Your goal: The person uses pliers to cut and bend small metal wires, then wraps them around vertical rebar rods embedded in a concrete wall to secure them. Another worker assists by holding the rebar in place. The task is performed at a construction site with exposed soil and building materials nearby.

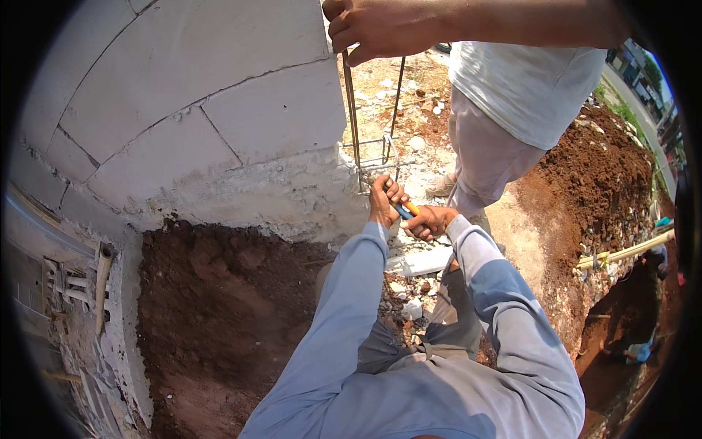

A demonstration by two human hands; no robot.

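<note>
Just in front of the end of the block wall, both my hands are closed on a tool with blue and yellow grips (pixel 406 211), which looks like pliers. My left hand (pixel 386 199) wraps around its far end, right beside the foot of a steel rebar cage (pixel 376 150). Lower and to the right, my right hand (pixel 433 221) grips the handle end. The tool's head is hidden behind my left fingers. The cage has thin upright rods and a square tie. Above, a co-worker's hand (pixel 360 28) holds the upright rods against the wall edge.
The grey block wall (pixel 281 110) rises on the left above a rough concrete base. Brown soil (pixel 219 314) lies below it. The co-worker in a white shirt (pixel 523 84) stands close at right. Behind are a dirt mound (pixel 599 175), a trench (pixel 614 358) and a bamboo pole (pixel 625 249).
</note>
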